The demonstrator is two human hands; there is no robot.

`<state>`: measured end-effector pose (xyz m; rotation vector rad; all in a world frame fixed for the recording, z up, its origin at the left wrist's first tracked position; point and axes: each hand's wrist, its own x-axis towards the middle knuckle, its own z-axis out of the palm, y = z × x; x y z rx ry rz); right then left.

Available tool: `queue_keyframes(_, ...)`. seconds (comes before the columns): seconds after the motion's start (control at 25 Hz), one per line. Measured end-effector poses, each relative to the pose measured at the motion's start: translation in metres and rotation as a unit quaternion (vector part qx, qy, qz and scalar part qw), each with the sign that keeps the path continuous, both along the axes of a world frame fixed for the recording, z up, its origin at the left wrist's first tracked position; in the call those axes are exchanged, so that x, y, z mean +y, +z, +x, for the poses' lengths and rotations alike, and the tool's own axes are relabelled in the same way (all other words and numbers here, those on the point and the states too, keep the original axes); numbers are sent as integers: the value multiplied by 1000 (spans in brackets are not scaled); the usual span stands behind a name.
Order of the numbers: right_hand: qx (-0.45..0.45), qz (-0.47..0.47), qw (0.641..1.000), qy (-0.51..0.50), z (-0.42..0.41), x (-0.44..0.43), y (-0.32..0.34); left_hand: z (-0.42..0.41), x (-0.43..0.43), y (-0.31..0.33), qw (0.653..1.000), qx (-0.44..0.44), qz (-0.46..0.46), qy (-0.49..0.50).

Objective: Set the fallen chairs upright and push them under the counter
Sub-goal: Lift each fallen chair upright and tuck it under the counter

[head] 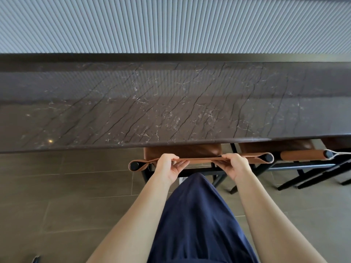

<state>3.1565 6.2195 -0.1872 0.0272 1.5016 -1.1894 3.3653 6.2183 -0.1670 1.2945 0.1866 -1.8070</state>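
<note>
Chair (pixel 182 151) is standing upright at the dark marble counter (pixel 171 103), and I am gripping its tan leather back strap (pixel 201 160) with both hands. My left hand (pixel 167 165) is curling round the strap left of centre; my right hand (pixel 234 165) is curling round it right of centre, and the stretch of leather between them is running flat and taut. Outside each grip the strap is looping round a black post, one cap (pixel 134 165) showing left of my left hand and the other (pixel 268 157) right of my right hand. Just beyond my knuckles the brown seat is lying partly beneath the counter's near edge, while the strap and the black frame rail (pixel 201 170) below my hands are sitting on my side of that edge. Right of my right hand a second chair (pixel 302 155) is standing upright, its seat tucked under the counter. A navy garment (pixel 197 224) is hanging between my forearms over grey floor tiles (pixel 57 186). A ribbed wall panel (pixel 171 23) is rising behind the counter.
</note>
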Motion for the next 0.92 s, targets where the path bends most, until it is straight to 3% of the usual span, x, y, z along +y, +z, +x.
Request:
queue_keyframes(0.32,13,60,994,85,-8,2,2,2,6,1,1000,-5,0,-3)
queue_keyframes(0.64,2,73,979,188,-16,17,16,-9,33,16,996,-38,-26,71)
queue_keyframes(0.8,13,46,957,288,-23,30,30,-16,64,22,991,-80,-75,79)
queue_keyframes(0.92,85,30,918,386,-26,41,40,-21,94,27,980,-133,-106,101)
